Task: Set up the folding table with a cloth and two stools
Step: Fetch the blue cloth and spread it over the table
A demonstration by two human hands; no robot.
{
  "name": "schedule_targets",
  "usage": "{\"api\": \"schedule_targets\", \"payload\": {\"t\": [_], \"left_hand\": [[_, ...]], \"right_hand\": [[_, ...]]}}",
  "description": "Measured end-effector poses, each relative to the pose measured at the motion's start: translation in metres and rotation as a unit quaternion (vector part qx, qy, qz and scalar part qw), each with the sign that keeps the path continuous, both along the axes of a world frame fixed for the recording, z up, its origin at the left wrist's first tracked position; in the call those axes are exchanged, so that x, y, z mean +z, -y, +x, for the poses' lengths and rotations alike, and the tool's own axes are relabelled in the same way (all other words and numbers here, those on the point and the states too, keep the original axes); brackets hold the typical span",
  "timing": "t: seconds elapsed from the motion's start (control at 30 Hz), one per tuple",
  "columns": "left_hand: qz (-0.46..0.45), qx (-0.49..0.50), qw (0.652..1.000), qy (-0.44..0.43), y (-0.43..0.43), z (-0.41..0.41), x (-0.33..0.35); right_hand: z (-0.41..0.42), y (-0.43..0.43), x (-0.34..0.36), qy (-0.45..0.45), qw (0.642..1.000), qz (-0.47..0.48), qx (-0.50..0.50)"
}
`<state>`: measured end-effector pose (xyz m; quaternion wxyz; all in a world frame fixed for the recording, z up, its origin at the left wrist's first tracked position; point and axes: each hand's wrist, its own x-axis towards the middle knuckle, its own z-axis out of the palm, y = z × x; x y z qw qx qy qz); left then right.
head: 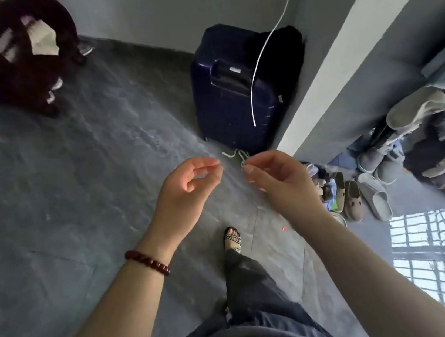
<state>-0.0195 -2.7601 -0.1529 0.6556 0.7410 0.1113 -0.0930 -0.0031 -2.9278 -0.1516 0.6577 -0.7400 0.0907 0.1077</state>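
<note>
My left hand (187, 190), with a dark red bead bracelet on its wrist, and my right hand (279, 180) are raised side by side over the grey floor. Each has thumb and fingertips pinched together. They seem to pinch the edge of a very thin clear sheet (253, 220) that hangs below them; faint crease lines show, but it is hard to make out. A blurred dark maroon stool-like shape (16, 54) with something white on it stands at the far left. No folding table is in view.
A dark blue suitcase (231, 96) stands against the wall ahead, a white cable (265, 49) dangling in front of it. A wall corner (342, 53) juts out on the right, with several shoes and boots (360, 195) beside it. My sandalled foot (232, 237) is below my hands.
</note>
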Motion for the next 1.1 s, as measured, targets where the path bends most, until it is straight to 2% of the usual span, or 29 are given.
{"api": "schedule_targets", "payload": {"t": [0.27, 0.6, 0.9, 1.1], "left_hand": [[0.03, 0.049, 0.998, 0.004, -0.039, 0.122, 0.013], [0.021, 0.114, 0.993, -0.016, -0.115, 0.192, 0.009], [-0.007, 0.132, 0.991, -0.017, -0.25, 0.3, -0.014], [-0.017, 0.172, 0.985, -0.007, -0.368, 0.358, 0.002]], "right_hand": [[0.136, -0.048, 0.0, 0.026, 0.997, 0.009, 0.078], [0.233, -0.135, -0.003, 0.025, 0.986, 0.012, 0.167], [0.34, -0.272, -0.013, 0.008, 0.985, -0.005, 0.17], [0.409, -0.397, 0.0, 0.012, 0.978, 0.016, 0.207]]}}
